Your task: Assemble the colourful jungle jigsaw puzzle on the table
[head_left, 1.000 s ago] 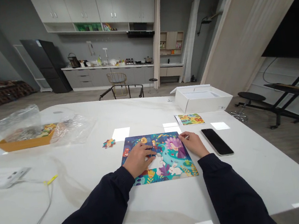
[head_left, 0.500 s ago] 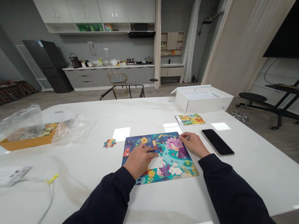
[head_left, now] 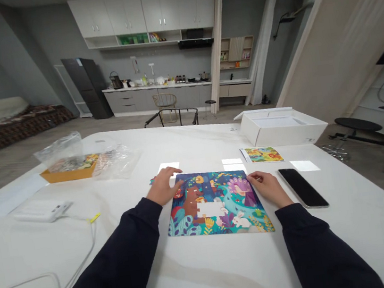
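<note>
A colourful jigsaw puzzle (head_left: 193,227) lies flat on the white table, with a white gap left of its middle, beside the brown bear. My left hand (head_left: 164,186) is at the puzzle's upper left corner, fingers apart, nothing seen in it. Behind that hand, a few loose pieces (head_left: 153,180) are mostly hidden. My right hand (head_left: 268,188) touches the puzzle's upper right edge with thumb and forefinger close together; whether it holds anything is too small to tell.
Right of my right hand lies a black phone (head_left: 303,187). Behind it are a picture card (head_left: 264,154) and an open white box (head_left: 283,132). An orange tray (head_left: 66,175) with plastic bags, a white charger (head_left: 44,212) and its cable (head_left: 93,239) occupy the left.
My left hand has moved off the puzzle's middle to its upper left corner, uncovering the bear and the gap. My right hand stays at the right edge. The camera view has turned left.
</note>
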`<state>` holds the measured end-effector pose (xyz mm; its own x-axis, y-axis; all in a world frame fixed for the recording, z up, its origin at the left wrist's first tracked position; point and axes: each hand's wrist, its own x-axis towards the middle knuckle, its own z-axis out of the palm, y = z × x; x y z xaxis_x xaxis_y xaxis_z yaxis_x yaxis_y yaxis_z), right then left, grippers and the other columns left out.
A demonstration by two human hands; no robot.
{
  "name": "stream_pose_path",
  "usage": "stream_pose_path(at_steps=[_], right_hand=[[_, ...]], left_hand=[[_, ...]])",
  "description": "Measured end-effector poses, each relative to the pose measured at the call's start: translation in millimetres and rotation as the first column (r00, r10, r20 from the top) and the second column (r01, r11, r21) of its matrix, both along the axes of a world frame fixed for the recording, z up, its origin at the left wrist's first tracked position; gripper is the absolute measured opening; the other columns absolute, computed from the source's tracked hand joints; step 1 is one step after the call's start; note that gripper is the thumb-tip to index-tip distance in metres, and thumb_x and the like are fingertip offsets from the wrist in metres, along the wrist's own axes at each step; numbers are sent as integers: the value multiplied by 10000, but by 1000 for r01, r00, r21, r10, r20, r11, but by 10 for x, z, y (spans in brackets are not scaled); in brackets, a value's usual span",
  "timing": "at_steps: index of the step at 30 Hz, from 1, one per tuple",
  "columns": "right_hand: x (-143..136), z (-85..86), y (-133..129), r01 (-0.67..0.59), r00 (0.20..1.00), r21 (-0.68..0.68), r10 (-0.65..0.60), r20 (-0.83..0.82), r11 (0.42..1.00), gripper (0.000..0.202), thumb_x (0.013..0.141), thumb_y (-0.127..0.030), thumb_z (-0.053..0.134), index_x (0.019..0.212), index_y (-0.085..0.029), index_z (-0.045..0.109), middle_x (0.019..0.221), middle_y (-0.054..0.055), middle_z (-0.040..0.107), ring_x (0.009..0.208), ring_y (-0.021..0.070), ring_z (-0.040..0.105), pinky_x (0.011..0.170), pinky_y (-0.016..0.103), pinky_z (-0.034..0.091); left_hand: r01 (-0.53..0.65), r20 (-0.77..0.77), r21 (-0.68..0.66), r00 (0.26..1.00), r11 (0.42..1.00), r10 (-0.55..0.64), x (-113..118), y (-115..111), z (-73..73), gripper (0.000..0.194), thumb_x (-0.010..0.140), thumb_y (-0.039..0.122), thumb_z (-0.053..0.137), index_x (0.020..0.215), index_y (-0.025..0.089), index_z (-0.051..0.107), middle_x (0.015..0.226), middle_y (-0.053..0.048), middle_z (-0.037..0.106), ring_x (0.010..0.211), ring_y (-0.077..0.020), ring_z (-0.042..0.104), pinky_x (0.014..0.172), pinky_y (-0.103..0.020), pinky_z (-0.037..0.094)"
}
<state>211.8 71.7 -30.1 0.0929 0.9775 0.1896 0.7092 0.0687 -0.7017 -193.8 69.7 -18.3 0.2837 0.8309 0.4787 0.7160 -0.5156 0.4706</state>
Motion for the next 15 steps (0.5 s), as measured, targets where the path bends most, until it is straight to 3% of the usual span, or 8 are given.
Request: stream_pose_path(at_steps=[3, 6, 8, 12, 15], right_hand=[[32, -38, 44, 4, 1000, -11, -3, 21, 1000, 401, 776, -543, 577, 860, -197, 761, 802, 92, 764, 683, 243, 672, 684, 350, 494], [54, -63, 78, 10, 999, -22, -9, 39, 1000, 413, 760, -557, 580, 857, -200, 764, 777, 90, 759, 654, 241, 663, 662, 352, 487], [58, -67, 87, 6, 999, -33, -4, 43, 999, 426, 753, -566, 577, 862, -202, 769, 758, 89, 757, 655, 247, 668, 660, 355, 487], [49, -57, 81, 1, 998, -38, 1, 56, 999, 433, 746, -577, 570, 850, -208, 773, 768, 87, 763, 685, 258, 686, 672, 359, 492], [43, -50, 68, -5, 998, -49, 8, 60, 999, 436, 754, -574, 565, 865, -206, 771, 799, 82, 772, 731, 262, 702, 688, 349, 495]], left_hand=[[-293, 96, -33, 951, 956, 295, -715, 123, -61, 416, 804, 334, 754, 1171, 187, 625, 1129, -78, 667, 983, -246, 606, 915, -397, 515], [-334, 99, -164, 930, 928, 353, -1110, 77, -159, 548, 747, 378, 806, 1219, 196, 595, 1215, -96, 661, 1020, -257, 630, 872, -386, 518], [-298, 99, -181, 943, 937, 319, -1125, 36, -208, 569, 751, 400, 812, 1240, 216, 586, 1266, -105, 654, 1077, -271, 638, 885, -395, 511], [-285, 12, -119, 957, 951, 289, -850, 59, -264, 625, 709, 455, 851, 1233, 239, 587, 1203, -80, 695, 1103, -290, 634, 964, -441, 484], [-309, -42, -107, 951, 945, 307, -703, 125, -301, 483, 725, 441, 830, 1109, 236, 621, 1090, -53, 721, 1036, -278, 641, 951, -441, 492]])
